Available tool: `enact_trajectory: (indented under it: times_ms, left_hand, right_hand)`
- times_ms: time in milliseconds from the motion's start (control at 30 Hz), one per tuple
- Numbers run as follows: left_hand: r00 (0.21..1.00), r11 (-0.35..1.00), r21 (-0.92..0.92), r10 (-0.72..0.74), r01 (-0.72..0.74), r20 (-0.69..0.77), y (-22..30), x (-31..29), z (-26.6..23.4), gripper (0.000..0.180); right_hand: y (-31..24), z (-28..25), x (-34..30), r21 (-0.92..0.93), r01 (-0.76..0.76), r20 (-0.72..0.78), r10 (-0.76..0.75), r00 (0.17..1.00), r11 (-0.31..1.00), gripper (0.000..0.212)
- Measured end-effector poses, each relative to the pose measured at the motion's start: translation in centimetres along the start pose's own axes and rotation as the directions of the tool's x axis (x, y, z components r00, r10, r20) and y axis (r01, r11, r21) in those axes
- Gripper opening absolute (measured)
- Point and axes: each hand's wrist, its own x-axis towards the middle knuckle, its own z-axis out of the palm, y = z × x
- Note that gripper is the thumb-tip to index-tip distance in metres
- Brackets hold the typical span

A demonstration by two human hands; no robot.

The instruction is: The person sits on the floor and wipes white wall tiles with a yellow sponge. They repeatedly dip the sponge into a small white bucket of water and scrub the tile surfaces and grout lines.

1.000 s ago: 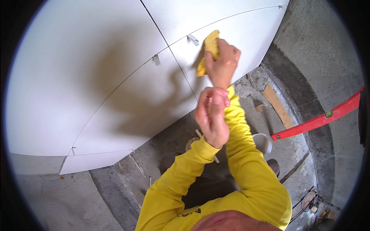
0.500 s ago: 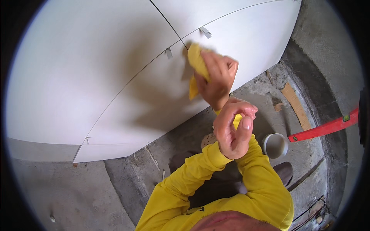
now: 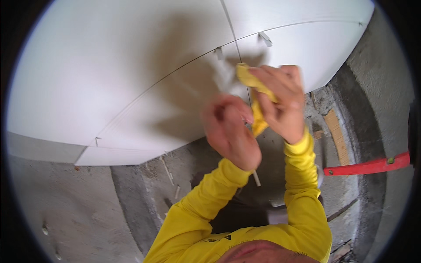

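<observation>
Yellow cloth (image 3: 258,118) in grip of right hand (image 3: 286,103), end past thumb; blurred left hand (image 3: 231,130), hold unclear.

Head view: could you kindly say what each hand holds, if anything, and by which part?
The right hand holds the yellow cloth around its middle; the left hand is too blurred to tell.

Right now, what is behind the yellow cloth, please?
Behind the upper part of the yellow cloth are white panels; a seam between them runs out of sight behind it. What the cloth and the right hand cover cannot be seen.
</observation>
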Motion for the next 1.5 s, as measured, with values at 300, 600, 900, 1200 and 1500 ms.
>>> enact_trajectory:
  times_ms: [300,600,900,1200,1500]
  left_hand:
    - [0.809,0.830,-0.126,-0.558,0.544,-0.183,-2.7,5.0,-0.1,0.034]
    - [0.876,0.892,-0.125,-0.451,0.435,-0.169,-5.0,5.1,0.0,0.035]
    - [0.881,0.908,-0.076,-0.418,0.411,-0.222,-4.8,4.9,0.7,0.033]
    - [0.812,0.842,-0.160,-0.540,0.516,-0.223,-2.7,5.4,-0.5,0.023]
    - [0.928,0.914,0.168,-0.355,0.370,-0.112,-3.6,4.8,-2.2,0.027]
  right_hand:
    - [-3.2,-1.5,13.2,-0.311,0.691,0.606,-0.424,0.673,0.653,0.037]
    - [-2.9,1.5,12.2,-0.375,0.780,0.685,-0.417,0.597,0.501,0.026]
    - [-3.1,-0.1,11.3,-0.496,0.698,0.719,-0.206,0.664,0.516,0.035]
    - [-2.5,-3.9,1.2,0.070,-0.119,0.126,0.110,0.986,0.990,0.043]
    - [1.6,5.7,0.2,0.050,-0.133,-0.208,0.141,0.968,0.990,0.036]
